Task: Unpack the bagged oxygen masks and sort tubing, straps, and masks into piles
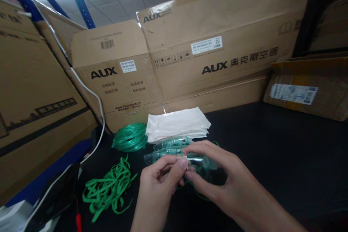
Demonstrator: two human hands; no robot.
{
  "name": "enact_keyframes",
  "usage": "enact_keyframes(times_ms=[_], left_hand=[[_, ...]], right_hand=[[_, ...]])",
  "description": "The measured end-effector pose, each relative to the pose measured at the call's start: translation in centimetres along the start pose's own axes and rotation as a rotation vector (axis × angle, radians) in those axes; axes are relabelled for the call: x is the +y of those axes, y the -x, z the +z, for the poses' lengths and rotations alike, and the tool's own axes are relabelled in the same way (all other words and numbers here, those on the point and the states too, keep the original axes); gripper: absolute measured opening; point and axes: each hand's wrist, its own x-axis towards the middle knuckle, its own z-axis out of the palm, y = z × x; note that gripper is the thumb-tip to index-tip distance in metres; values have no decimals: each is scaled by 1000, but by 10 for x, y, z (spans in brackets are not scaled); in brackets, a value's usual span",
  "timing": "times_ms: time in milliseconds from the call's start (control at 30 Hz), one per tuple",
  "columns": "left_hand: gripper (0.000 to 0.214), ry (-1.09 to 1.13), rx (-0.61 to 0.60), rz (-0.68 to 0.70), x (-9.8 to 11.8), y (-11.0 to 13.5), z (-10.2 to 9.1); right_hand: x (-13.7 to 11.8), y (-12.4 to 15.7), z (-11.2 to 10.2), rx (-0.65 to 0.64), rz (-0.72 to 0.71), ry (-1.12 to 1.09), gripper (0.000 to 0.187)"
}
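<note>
Far left of the hands: brown cardboard box (35, 90) leaning in, white cable (94, 96) running down past it toward the desk (285, 159), which is black. Down-left of the left hand, loose tangle of flat green straps (108, 188) on the desk, well apart from the fingers. Up-left of the hands, coil of green tubing (130, 137), touching or just beside a stack of white plastic bags (176, 125) that sits directly beyond the hands. Left hand (160, 185) comes up from the bottom edge, fingers curled, thumb and forefinger pinched closed on the near end of a clear plastic mask (174, 150) with a green tint. Mask is held above the desk between both hands, just in front of the bag stack; more clear pieces of the same kind lie right behind it, can't tell how many. Right hand (220, 177) comes in from lower right, fingers wrapped over the top and right side of the mask, thumb under, closed on it. Thin green line hangs from under the right hand, partly hidden. Behind everything: wall of big AUX cartons (217, 43). Far right of the right hand, flat brown box with a white label (307, 88) lying on the desk, well apart.
</note>
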Motion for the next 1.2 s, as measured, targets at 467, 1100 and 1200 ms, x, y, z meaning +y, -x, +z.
enact_keyframes(times_ms=[467,1100,1200], left_hand=[[51,103,-52,79,0,1,2],[46,126,-115,-101,3,6,-11],[47,153,-138,-130,3,5,-10]], right_hand=[[-9,6,0,105,-299,197,39],[-20,8,1,109,-311,189,36],[-20,7,1,97,-275,182,35]])
